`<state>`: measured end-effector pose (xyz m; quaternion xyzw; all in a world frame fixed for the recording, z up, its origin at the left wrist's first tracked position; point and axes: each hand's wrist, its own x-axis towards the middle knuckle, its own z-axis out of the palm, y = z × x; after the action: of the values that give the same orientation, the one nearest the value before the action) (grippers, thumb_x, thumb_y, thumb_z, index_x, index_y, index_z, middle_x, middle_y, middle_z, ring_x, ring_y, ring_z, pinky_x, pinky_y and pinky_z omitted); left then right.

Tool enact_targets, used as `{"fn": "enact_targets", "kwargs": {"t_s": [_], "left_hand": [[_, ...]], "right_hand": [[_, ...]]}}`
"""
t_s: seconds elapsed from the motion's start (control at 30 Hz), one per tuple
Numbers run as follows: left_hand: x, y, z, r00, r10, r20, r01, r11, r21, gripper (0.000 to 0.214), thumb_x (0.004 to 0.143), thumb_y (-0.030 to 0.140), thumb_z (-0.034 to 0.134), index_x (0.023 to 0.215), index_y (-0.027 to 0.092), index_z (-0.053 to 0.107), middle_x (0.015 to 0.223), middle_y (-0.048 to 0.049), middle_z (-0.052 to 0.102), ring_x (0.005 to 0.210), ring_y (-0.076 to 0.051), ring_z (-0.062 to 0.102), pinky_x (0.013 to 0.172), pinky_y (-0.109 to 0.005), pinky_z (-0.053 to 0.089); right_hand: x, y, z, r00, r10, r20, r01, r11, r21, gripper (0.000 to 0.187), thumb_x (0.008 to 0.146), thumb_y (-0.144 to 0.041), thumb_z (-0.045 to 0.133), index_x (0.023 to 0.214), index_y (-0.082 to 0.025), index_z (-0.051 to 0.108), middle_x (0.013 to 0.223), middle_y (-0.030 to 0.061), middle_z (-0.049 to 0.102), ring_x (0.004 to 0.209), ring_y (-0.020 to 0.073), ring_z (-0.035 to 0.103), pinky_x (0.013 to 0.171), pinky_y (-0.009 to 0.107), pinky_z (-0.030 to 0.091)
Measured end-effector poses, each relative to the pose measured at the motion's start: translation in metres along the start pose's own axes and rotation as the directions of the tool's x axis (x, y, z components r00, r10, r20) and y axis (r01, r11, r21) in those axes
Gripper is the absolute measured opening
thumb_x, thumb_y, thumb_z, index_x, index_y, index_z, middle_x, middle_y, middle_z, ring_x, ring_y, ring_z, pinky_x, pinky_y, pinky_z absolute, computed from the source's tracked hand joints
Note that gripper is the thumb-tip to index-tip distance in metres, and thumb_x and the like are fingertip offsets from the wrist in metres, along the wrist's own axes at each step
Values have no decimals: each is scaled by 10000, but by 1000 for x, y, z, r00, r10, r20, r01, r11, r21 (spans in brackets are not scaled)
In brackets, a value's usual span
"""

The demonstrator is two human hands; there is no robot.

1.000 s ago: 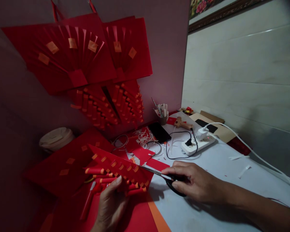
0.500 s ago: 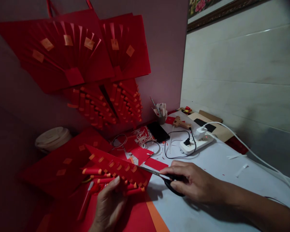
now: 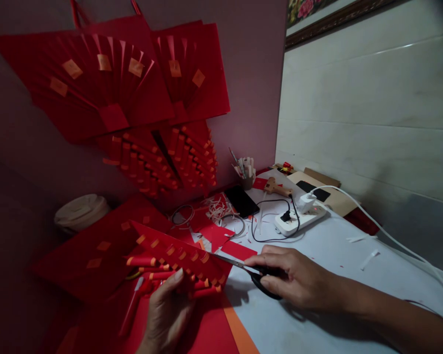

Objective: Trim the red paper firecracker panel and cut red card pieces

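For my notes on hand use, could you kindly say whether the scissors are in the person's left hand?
No, the right hand holds the black-handled scissors, while the left hand holds the red paper piece.

No text, brand or number can be read; the orange squares [image 3: 104, 62] on the red pleated fans [image 3: 112, 91], upper left, are too unclear.

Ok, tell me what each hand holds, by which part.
Right hand: scissors, by the black handles. Left hand: red paper, by its near edge, at the rolls.
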<state>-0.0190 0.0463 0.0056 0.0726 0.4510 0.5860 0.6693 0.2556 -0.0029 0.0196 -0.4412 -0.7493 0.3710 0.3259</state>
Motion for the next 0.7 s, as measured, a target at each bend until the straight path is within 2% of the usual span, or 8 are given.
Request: {"fn": "enact_targets", "kwargs": {"t_s": [0.37, 0.7], "left_hand": [[-2, -1, 3, 1000, -16, -16, 15, 999, -34, 220, 694, -47, 546, 617, 121, 667, 503, 5, 578, 405, -90, 509, 517, -266, 583], [-9, -2, 12, 1000, -12, -27, 12, 1000, -9, 263, 748, -46, 512, 679, 134, 690, 629, -49, 707, 566, -164, 675, 614, -322, 620]], "right_hand": [[0, 0, 0, 1000, 3, 2, -3, 1000, -26, 435, 880, -139, 611, 1296, -255, 662, 921, 56, 638, 814, 184, 603, 733, 318, 474], [0, 1, 0, 1000, 26, -1, -26, 1000, 6, 403, 882, -146, 615, 1272, -233, 669, 951, 54, 635, 792, 166, 602, 705, 294, 473]]}}
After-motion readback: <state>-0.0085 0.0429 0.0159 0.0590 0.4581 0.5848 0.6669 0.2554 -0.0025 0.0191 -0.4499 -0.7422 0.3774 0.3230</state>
